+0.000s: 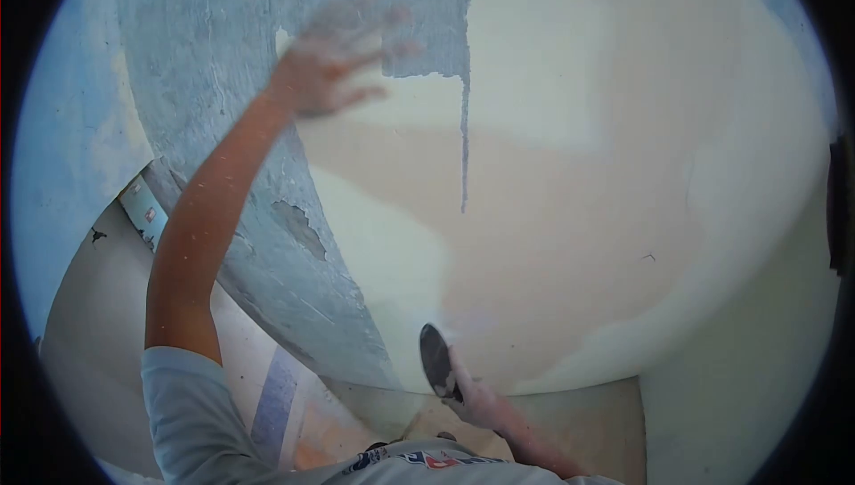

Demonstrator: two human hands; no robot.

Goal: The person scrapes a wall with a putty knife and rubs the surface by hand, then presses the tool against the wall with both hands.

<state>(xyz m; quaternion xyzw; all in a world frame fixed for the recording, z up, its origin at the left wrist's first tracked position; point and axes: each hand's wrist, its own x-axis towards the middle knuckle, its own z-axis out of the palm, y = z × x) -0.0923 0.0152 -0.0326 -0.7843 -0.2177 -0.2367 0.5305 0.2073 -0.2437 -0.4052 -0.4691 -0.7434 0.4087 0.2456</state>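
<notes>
My left hand (334, 62) is raised over the upper left of the wall, blurred by motion, with its fingers spread and nothing in them. Behind it, a rough grey-blue wall area (196, 57) meets a smooth cream and pinkish coated area (552, 209). Low in the middle, my right hand (476, 398) is wrapped round a dark oval tool (435, 360), held upright near the lower edge of the coated surface. Part of that hand's grip is hidden behind the tool.
A chipped patch (300, 228) shows in the grey-blue surface. Blue wall (62, 129) curves along the left side. A dark object (837, 204) stands at the far right edge. Below are the floor and a purple stripe (273, 396).
</notes>
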